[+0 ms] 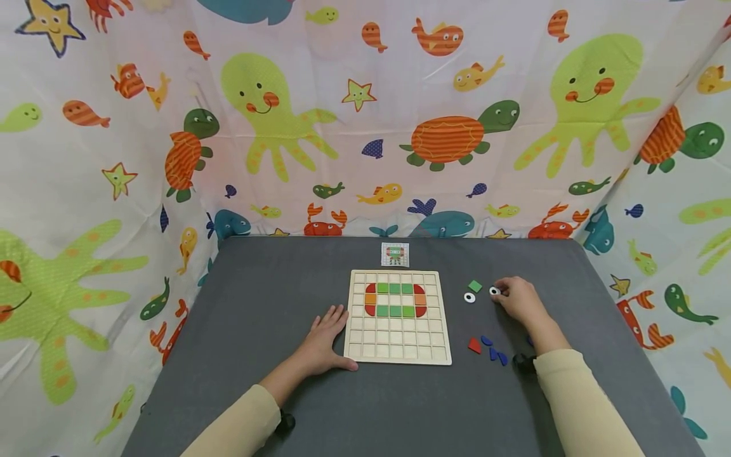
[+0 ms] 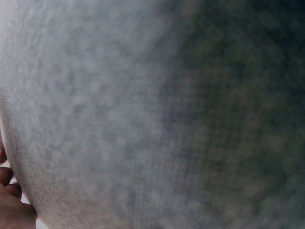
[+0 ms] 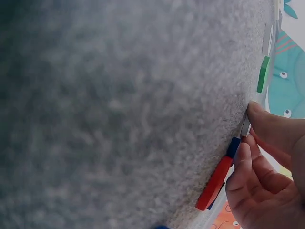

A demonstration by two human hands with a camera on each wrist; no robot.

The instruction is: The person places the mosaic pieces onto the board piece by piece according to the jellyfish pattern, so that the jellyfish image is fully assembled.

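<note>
A wooden grid board [image 1: 398, 349] lies on the dark grey table. In it, red, orange and green pieces form a ring around a row of bare squares. My left hand [image 1: 324, 343] rests with spread fingers along the board's left edge, thumb near the lower left corner. To the right of the board, my right hand [image 1: 518, 299] pinches a white round piece [image 1: 494, 291] with a dark centre between thumb and fingertips. Another such white round piece [image 1: 469, 297] lies close by, below a green square piece [image 1: 474, 286]. The left wrist view shows mostly blurred tabletop.
Nearer me on the right lie a red piece [image 1: 474, 345] and several blue pieces [image 1: 493, 353], one partly covered by the right arm. Behind the board stands a small picture card [image 1: 395, 254]. A sea-animal curtain [image 1: 354, 63] encloses the grey table [image 1: 274, 285].
</note>
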